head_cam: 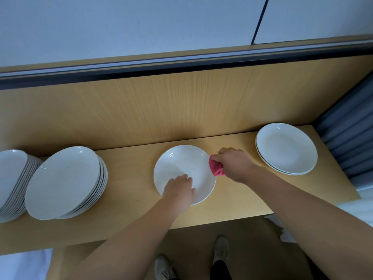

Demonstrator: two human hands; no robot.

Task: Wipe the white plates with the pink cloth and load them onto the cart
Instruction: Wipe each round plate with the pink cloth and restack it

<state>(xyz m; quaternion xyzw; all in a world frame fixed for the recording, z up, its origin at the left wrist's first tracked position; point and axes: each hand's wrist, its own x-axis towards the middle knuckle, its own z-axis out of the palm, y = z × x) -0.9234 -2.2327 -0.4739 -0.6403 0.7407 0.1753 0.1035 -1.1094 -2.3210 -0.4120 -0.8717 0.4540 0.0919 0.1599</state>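
Note:
A single white plate [186, 164] lies flat in the middle of a wooden shelf [238, 193]. My left hand [178, 191] rests on the plate's near-left part, fingers laid on its surface. My right hand [232, 163] grips a bunched pink cloth [216, 167] at the plate's right rim. Two tall stacks of white plates stand at the left: one stack [64, 181] beside the single plate, another stack [12, 182] at the frame's edge. A short stack of white plates [285, 147] sits at the right end of the shelf. No cart is in view.
A wooden back panel [181, 106] rises behind the shelf, with a dark rail above it. Grey pleated fabric [351, 142] hangs at the right. Below the shelf edge I see the floor and my two shoes [221, 248].

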